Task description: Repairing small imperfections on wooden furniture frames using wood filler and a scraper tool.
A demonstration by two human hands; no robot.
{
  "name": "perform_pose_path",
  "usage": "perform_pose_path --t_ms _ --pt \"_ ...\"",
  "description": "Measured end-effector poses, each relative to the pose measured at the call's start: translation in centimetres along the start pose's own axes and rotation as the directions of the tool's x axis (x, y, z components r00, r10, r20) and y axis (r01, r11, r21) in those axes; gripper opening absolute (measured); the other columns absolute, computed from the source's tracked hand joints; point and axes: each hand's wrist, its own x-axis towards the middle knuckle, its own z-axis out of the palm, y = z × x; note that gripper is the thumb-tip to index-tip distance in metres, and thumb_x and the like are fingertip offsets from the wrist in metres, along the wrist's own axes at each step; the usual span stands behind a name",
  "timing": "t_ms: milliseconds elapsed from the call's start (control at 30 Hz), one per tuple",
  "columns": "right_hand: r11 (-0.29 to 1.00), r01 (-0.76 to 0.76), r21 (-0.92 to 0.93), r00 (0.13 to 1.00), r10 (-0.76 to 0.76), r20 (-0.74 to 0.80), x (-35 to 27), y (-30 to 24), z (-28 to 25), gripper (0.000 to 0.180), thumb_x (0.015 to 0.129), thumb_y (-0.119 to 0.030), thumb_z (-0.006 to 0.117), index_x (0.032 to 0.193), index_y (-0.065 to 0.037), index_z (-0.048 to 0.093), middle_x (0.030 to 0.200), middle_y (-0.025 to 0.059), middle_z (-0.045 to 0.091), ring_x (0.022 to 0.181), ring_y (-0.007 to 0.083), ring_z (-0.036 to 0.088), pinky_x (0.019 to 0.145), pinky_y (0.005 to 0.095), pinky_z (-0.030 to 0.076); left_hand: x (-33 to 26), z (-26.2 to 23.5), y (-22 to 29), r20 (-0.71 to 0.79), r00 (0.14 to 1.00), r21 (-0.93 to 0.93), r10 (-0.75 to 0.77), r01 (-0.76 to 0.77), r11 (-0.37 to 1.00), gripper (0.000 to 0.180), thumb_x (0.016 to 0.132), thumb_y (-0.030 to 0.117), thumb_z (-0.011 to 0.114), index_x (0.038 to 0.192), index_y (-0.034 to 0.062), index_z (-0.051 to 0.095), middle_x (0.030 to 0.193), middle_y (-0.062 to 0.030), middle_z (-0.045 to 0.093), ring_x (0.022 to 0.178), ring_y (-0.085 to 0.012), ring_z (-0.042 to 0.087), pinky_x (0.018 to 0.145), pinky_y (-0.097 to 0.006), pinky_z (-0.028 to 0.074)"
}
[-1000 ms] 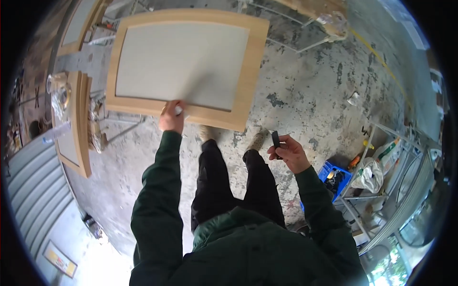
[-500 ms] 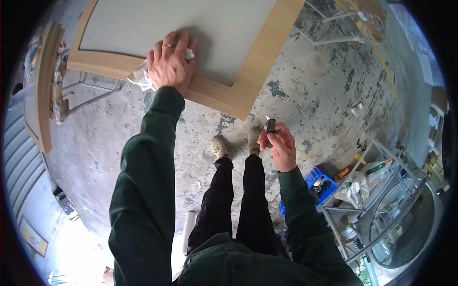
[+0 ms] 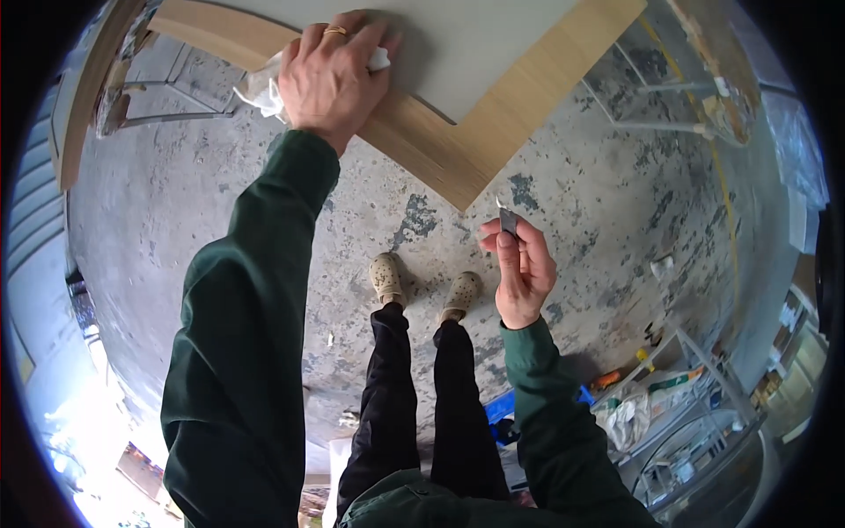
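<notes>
Starting at the far left, a second wooden frame point(image 3: 75, 114) leans on edge beside a metal stand point(image 3: 150, 92), kept upright out of the way, I'd say, so its faces stay off the dusty floor. Next comes my left hand point(image 3: 330, 75), spread flat and pressing a crumpled white cloth point(image 3: 264, 88) against the panel point(image 3: 493, 44) — palm down, fingers wide, so the cloth stays pinned where the pale centre meets the wooden border point(image 3: 458, 150). The panel itself lies raised at working height, its near corner pointing toward me; what carries it is hidden.

Below, my two pale shoes point(image 3: 422, 286) stand on the blotchy concrete floor point(image 3: 176, 264), close under that corner.

Further right, my right hand point(image 3: 521, 273) is held away from the panel, thumb and fingers pinched narrowly on a small grey blade point(image 3: 508, 220) — tip up, likely parked clear of the surface. Far right, a metal rack point(image 3: 695, 422) holds bags and bottles, well apart.
</notes>
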Motion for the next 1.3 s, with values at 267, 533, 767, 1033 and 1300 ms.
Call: perform_pose_path --t_ms 267,533,767,1033,1300 --pt "0.965 0.235 -0.117 0.972 -0.231 0.052 0.5 2.0 0.1 0.021 0.089 0.0 0.053 0.11 0.001 0.06 0.097 0.0099 0.065 0.086 0.0165 0.061 0.072 0.0258 0.05 -0.5 0.4 0.5 -0.067 0.994 -0.048 -0.091 0.087 0.995 0.022 0.083 0.038 0.06 0.095 0.0216 0.07 0.101 0.004 0.065 0.093 -0.0205 0.059 0.084 -0.037 0.045" --pt "0.959 0.261 -0.111 0.965 -0.256 0.063 0.5 3.3 -1.0 0.022 0.089 0.0 0.055 0.11 0.001 0.061 0.102 0.013 0.063 0.091 0.0189 0.061 0.075 0.0273 0.05 -1.2 0.2 1.0 -0.203 0.938 -0.077 -0.279 0.269 0.96 0.017 0.078 0.027 0.067 0.092 0.0167 0.069 0.091 -0.0015 0.061 0.089 -0.0232 0.056 0.08 -0.037 0.045" --pt "0.963 0.26 -0.07 0.964 -0.255 0.08 -0.5 2.3 -2.5 0.022 0.088 0.0 0.055 0.11 0.001 0.06 0.102 0.0139 0.062 0.09 0.0196 0.061 0.073 0.027 0.051 -15.0 -2.5 4.8 -0.007 0.64 -0.478 -0.768 0.672 0.565 0.01 0.084 0.013 0.063 0.081 0.0068 0.056 0.069 -0.0056 0.05 0.056 -0.0184 0.052 0.05 -0.031 0.044" --pt "0.917 0.364 -0.164 0.927 -0.34 0.156 0.7 3.4 -1.9 0.025 0.088 -0.001 0.056 0.112 -0.003 0.06 0.105 0.0128 0.063 0.09 0.0223 0.06 0.073 0.0289 0.049 -43.7 -18.7 20.0 0.73 -0.365 0.59 -0.578 0.763 0.264 0.055 0.069 0.05 0.067 0.099 0.0042 0.06 0.098 -0.0215 0.062 0.094 -0.0381 0.059 0.079 -0.046 0.046" --pt "0.922 0.359 -0.147 0.933 -0.346 0.102 0.7 4.9 -0.9 0.026 0.088 -0.002 0.057 0.113 -0.005 0.061 0.104 0.0103 0.062 0.089 0.0193 0.058 0.071 0.028 0.047 -48.7 -17.9 21.2 0.845 -0.274 0.509 -0.458 0.676 0.533 0.04 0.075 0.039 0.062 0.096 0.008 0.048 0.09 -0.0185 0.061 0.085 -0.038 0.061 0.073 -0.05 0.046"
